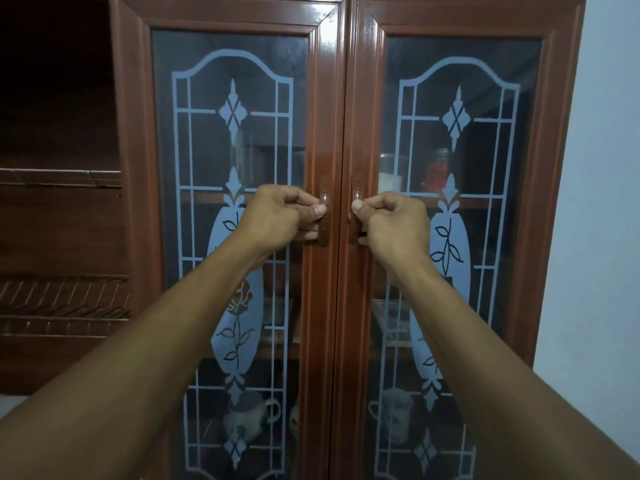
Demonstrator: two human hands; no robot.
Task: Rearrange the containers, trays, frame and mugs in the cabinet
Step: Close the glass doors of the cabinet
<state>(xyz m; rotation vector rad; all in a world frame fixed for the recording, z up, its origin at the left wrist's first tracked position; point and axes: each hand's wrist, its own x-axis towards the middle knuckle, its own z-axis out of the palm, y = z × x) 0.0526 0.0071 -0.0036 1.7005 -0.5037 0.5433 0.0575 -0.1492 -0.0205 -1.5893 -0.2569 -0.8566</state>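
Red-brown wooden cabinet with etched glass doors [346, 98], frame centre: doors closed. Left hand [287, 213] grips left handle [325, 216], right hand [391, 220] grips right handle [356, 216]. Opening step; next, pull both outward.

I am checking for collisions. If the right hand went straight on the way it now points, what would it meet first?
The right hand pinches the right door handle; straight on, it likely meets the door frame behind it.

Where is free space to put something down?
The wire racks left of the glass doors show nothing on them. Behind those closed doors, mugs and jars occupy the shelves; left hand and right hand grip the handles.
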